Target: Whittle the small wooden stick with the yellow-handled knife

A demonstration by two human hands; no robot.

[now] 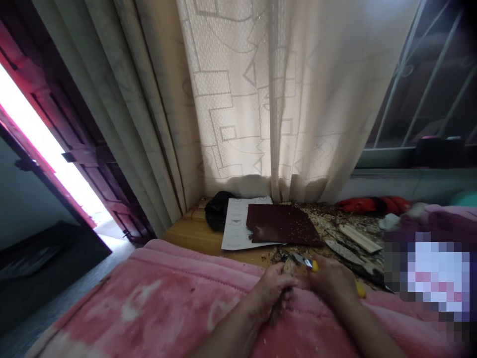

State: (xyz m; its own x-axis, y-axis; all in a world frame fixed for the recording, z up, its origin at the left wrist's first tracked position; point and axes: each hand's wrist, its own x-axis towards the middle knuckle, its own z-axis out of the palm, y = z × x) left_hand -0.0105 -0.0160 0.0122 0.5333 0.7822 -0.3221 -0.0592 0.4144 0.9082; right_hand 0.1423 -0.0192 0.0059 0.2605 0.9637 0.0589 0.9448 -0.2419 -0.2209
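My left hand point(274, 287) is closed around a small pale piece of wood point(289, 267), whose top end sticks out above the thumb. My right hand point(334, 282) grips a yellow utility knife point(315, 266), and its metal blade points left, close to the wood. Whether the blade touches the wood I cannot tell. Both hands are above the edge of a pink blanket point(175, 293). Dark shavings point(279, 255) lie just beyond them on the wooden table point(194, 241).
A maroon board point(281, 223) overlaps a white printed sheet point(234, 237) beside a black bag point(216, 211). To the right lie a pale wood strip point(359, 238), a flat pointed piece point(343, 252) and scattered shavings. Red cloth point(357, 204) and a curtain point(238, 124) are behind.
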